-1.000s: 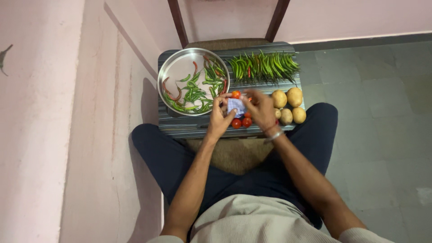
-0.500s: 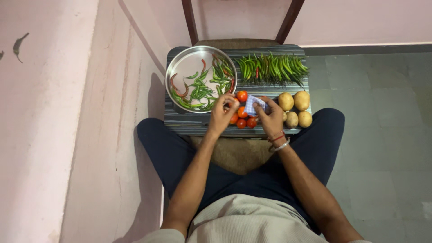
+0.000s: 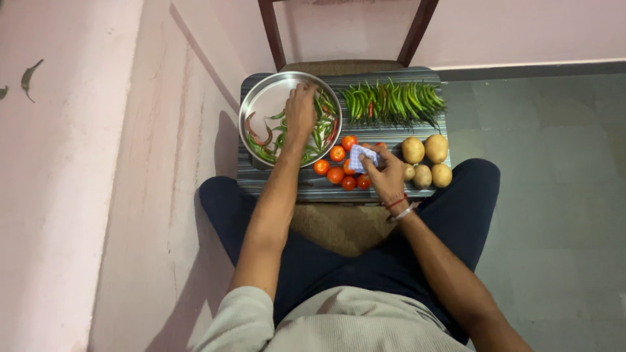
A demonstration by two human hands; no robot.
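Chillies are what the left hand is down in, inside the steel bowl — can't tell if the fingers have pinched one. They look light and bendy, so I'd guess the stem end is the spot to grab. Right hand is clenched on a small checked cloth, soft and crumpled, with tomatoes touching its left side and potatoes just right.

Shiny metal bowl, checked cloth, glossy tomatoes, matt potatoes, striped mat.
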